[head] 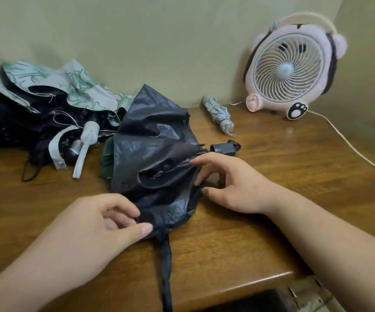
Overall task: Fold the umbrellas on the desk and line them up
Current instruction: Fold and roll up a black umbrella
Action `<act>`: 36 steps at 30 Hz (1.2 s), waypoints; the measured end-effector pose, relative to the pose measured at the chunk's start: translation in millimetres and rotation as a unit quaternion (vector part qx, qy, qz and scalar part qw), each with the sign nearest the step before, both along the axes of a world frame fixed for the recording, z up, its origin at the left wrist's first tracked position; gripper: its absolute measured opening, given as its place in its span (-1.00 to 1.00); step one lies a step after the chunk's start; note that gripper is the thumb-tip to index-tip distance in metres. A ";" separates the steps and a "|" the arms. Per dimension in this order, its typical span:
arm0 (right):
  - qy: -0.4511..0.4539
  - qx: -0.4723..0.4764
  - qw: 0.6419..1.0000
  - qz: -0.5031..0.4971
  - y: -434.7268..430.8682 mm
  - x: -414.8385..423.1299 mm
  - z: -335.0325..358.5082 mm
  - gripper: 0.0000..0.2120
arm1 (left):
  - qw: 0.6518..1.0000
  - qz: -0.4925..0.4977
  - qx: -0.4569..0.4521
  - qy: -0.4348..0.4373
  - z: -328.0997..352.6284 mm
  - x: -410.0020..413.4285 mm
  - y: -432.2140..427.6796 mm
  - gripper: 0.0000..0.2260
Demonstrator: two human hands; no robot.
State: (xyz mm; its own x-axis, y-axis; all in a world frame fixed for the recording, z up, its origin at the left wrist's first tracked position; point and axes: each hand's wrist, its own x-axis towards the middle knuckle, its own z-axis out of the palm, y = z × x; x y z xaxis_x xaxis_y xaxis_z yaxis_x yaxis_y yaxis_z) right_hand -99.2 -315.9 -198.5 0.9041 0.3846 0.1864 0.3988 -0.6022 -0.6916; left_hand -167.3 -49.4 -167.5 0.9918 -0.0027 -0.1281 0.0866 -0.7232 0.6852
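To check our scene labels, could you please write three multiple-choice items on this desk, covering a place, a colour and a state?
1. Where on the desk does the fan stand?
A. back right corner
B. front left edge
C. the middle

2. What colour is the centre umbrella, between the left hand and the right hand?
A. red
B. yellow
C. black

3. What state is the silver umbrella in?
A. spread wide open
B. folded up tight
C. held in a hand

Answers:
1 A, it stands against the wall at the far right.
2 C, its crumpled canopy is dark and near black.
3 B, it lies rolled near the fan, apart from both hands.
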 end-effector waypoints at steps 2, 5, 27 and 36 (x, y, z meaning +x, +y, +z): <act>0.006 0.031 0.999 0.017 1.7 -2.8 -0.2 -0.48 | 0.998 0.039 -0.058 -0.007 -7.2 -7.7 -4.7 -0.61; 0.023 0.081 0.995 0.051 6.6 -7.6 -1.4 -0.49 | 0.989 0.062 -0.127 -0.047 -12.7 -15.8 -15.2 -0.53; 0.031 0.083 0.991 -0.103 4.1 -66.9 -8.7 -0.47 | 0.913 0.017 -0.398 -0.087 -35.8 -25.8 -23.0 -0.50; 0.126 0.079 0.975 -0.167 25.7 -52.0 11.0 -0.48 | 0.930 0.002 -0.353 -0.102 -34.8 -29.3 -19.2 -0.57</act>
